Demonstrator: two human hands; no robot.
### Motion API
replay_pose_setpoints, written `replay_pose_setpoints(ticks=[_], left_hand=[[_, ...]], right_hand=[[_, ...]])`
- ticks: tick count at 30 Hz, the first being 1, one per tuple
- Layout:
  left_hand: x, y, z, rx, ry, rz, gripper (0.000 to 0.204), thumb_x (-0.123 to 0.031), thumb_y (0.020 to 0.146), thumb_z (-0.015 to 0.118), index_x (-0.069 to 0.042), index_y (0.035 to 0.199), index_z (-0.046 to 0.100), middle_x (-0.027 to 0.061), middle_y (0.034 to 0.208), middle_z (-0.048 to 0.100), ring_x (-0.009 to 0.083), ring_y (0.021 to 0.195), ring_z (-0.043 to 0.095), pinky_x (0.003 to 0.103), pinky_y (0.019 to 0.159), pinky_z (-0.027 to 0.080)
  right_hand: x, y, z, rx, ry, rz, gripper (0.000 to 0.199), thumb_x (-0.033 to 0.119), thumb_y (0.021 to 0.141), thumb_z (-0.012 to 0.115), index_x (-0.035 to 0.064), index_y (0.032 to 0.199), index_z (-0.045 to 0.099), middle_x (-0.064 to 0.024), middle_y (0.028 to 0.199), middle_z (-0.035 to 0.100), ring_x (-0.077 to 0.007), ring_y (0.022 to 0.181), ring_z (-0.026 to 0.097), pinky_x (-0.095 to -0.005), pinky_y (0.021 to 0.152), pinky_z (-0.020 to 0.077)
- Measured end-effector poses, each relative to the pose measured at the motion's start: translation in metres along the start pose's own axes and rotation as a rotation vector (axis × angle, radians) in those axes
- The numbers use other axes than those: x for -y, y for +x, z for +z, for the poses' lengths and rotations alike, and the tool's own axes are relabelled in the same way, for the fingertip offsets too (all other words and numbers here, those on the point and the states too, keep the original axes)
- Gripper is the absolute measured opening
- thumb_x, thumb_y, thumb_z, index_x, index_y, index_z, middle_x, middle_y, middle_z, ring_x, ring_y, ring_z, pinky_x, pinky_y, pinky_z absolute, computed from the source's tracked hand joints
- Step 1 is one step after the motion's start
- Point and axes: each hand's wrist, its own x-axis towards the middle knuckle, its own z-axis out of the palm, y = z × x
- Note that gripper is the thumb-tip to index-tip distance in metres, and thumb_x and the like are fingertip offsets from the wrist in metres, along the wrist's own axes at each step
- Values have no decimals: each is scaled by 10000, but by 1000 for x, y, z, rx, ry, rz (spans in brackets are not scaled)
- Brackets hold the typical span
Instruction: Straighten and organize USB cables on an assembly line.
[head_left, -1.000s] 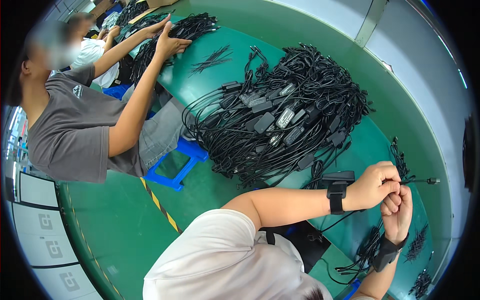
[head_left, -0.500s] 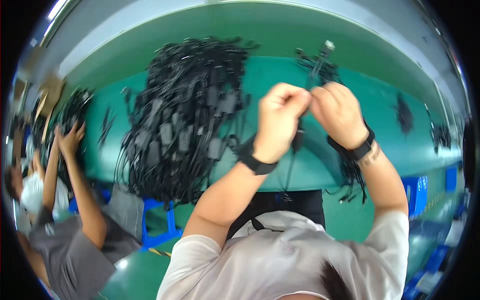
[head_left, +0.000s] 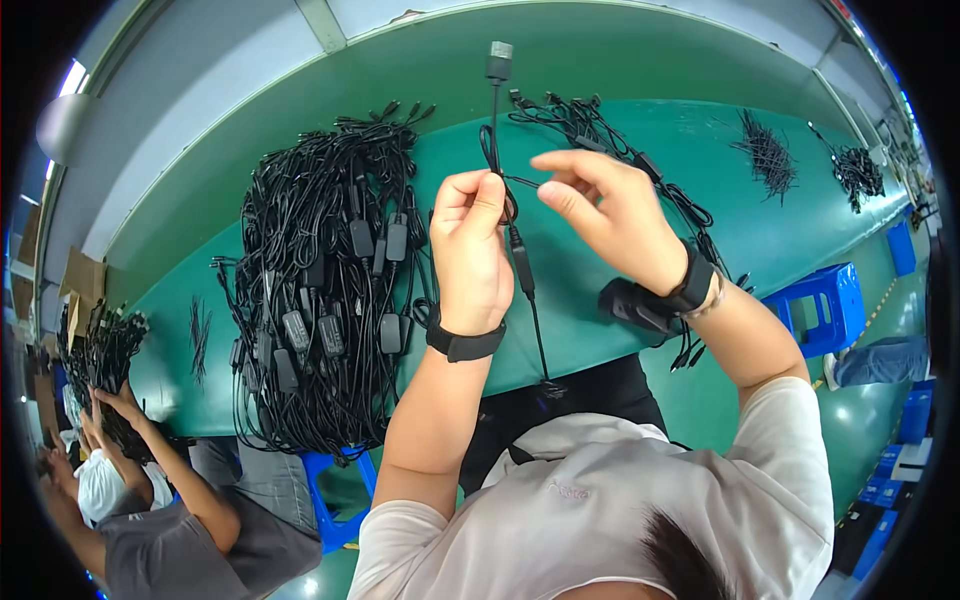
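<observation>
My left hand [head_left: 468, 250] is closed, thumb and fingers pinching a folded black USB cable [head_left: 522, 272]. The cable's plug [head_left: 499, 62] points up above the hand, and its lower end hangs toward the table's near edge. A thin black tie [head_left: 523, 182] sticks out sideways from the pinched bundle. Beside it, on the right, my right hand [head_left: 615, 215] is open, with thumb and forefinger apart and nothing visible between them. The tie's end stops just short of those fingertips.
A big heap of black cables [head_left: 320, 270] with small boxes covers the left of the green table [head_left: 590, 330]. Several cables [head_left: 640, 160] lie right of my hands, with loose thin ties [head_left: 768, 155] beyond. A co-worker's arm [head_left: 185, 480] reaches into cables at far left.
My hands were together at the cable; now the right one has drawn away and opened. The left still grips the cable. The whole view has shifted somewhat.
</observation>
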Motion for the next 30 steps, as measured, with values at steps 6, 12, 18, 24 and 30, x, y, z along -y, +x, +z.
replay_pose_setpoints(ticks=[6, 12, 18, 24, 30], left_hand=[[2, -2, 12, 6, 10, 37, 96, -88, 823, 586, -39, 881, 528, 27, 831, 546, 85, 728, 502, 225, 695, 422], [2, -1, 7, 42, 129, 105, 103, -85, 818, 590, -45, 882, 520, 48, 870, 561, 106, 754, 522, 238, 685, 428], [1, -4, 7, 156, 44, 34, 113, -82, 804, 608, -47, 879, 532, 61, 930, 564, 113, 803, 515, 233, 695, 420], [2, -2, 5, 129, -129, -54, 74, -63, 810, 589, -76, 862, 539, 75, 963, 569, 129, 834, 515, 257, 754, 402], [1, -2, 5, 91, -288, -216, 68, -42, 809, 577, -98, 829, 545, 91, 962, 581, 154, 860, 525, 286, 818, 389]], right_hand=[[-7, 1, 1, -3, -347, -362, 101, 83, 747, 605, -8, 782, 576, -97, 620, 523, -227, 520, 496, -333, 487, 406], [8, 3, 1, 297, -373, -170, 137, 125, 783, 575, -4, 739, 563, -66, 590, 503, -193, 506, 482, -313, 476, 393], [11, 14, -11, 312, 665, 582, 179, 159, 836, 536, 21, 726, 561, 29, 585, 457, -87, 527, 438, -251, 461, 353], [-4, 7, 4, 126, 231, 285, 113, 108, 817, 552, 15, 760, 580, 10, 579, 469, -107, 529, 467, -250, 463, 364], [-3, 3, 8, 17, -212, -233, 107, 97, 743, 620, 3, 783, 589, -92, 612, 519, -217, 537, 512, -291, 472, 398]])
